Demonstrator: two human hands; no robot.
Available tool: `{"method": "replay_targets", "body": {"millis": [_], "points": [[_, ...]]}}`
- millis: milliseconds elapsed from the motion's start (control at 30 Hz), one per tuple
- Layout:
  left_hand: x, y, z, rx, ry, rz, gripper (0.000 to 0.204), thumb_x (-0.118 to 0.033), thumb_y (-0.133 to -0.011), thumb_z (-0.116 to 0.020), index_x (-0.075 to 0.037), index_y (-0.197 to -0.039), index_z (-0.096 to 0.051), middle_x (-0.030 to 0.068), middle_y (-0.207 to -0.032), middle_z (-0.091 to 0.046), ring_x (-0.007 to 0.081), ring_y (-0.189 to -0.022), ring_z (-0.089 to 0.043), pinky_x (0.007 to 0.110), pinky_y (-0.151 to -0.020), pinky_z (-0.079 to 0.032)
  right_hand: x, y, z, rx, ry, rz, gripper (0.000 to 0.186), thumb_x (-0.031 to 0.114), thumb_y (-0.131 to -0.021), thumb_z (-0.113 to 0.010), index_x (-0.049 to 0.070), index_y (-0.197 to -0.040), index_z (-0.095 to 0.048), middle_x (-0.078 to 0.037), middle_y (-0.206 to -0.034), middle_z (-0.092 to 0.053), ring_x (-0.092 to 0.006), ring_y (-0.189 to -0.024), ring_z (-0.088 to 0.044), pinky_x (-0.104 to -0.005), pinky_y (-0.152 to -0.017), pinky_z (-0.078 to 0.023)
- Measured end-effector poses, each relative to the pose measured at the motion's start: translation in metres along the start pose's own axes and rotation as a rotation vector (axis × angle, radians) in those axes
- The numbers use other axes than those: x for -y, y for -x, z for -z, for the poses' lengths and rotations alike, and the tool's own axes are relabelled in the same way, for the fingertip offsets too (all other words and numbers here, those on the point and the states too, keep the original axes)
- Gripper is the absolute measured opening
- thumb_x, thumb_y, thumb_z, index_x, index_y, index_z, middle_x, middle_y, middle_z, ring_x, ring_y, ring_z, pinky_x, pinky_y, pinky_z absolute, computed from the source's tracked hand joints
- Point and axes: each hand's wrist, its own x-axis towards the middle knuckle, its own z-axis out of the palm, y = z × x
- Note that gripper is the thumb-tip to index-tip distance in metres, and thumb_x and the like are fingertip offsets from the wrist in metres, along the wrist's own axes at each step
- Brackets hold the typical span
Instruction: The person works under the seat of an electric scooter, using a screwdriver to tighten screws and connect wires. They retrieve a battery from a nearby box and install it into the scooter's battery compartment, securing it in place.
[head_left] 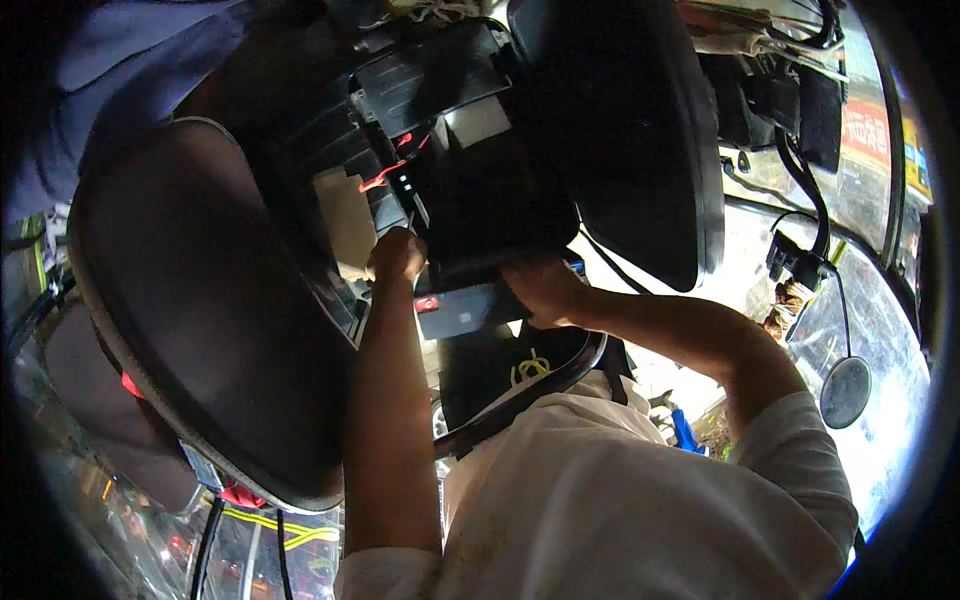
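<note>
Both hands are seating the black battery box (480,215) in its compartment, left hand (397,255) and right hand (540,290) each grasping its lower edge, and I judge the next move needs a level, steady push.

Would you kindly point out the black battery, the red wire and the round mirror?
black battery (490,215), head view, its dark side face.
red wire (385,177), head view, mid-length.
round mirror (846,392), head view, glass centre.

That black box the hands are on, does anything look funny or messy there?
A bit. The black box sits tilted in the open compartment, both hands on its lower edge: left hand, right hand. Loose red wires stick out beside it.
</note>
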Motion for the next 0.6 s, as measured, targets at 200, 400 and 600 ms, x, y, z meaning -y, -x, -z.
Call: {"method": "replay_targets", "body": {"millis": [200, 400, 600], "points": [[0.010, -0.033, -0.017, 0.301, -0.030, -0.426, 0.028, -0.019, -0.080, -0.053, 0.005, -0.086, -0.068, 0.0223, -0.087, -0.067, 0.0327, -0.082, -0.065, 0.040, -0.072, -0.049, 0.000, 0.011, 0.041, 0.239, -0.036, -0.219, 0.056, 0.017, -0.059, -0.074, 0.001, -0.108, -0.052, -0.018, -0.096, -0.060, -0.0342, -0.082, -0.063, -0.0438, -0.068, -0.052], [0.002, -0.031, -0.033, -0.100, 0.112, -0.596, 0.016, -0.015, -0.075, -0.058, -0.005, -0.072, -0.069, 0.0171, -0.076, -0.067, 0.0319, -0.071, -0.066, 0.043, -0.066, -0.052, 0.006, 0.011, 0.063, 0.287, 0.099, -0.412, 0.057, 0.024, -0.057, -0.075, 0.003, -0.104, -0.050, -0.015, -0.094, -0.059, -0.0333, -0.083, -0.064, -0.0426, -0.069, -0.054], [0.006, -0.068, -0.078, -0.092, -0.258, -0.355, 0.022, -0.016, -0.083, -0.052, -0.008, -0.085, -0.073, 0.0172, -0.087, -0.069, 0.0309, -0.086, -0.068, 0.042, -0.077, -0.054, 0.005, 0.002, 0.063, 0.206, -0.032, -0.582, 0.062, 0.030, -0.062, -0.076, 0.002, -0.111, -0.050, -0.018, -0.098, -0.062, -0.0361, -0.088, -0.064, -0.0448, -0.072, -0.054]]}}
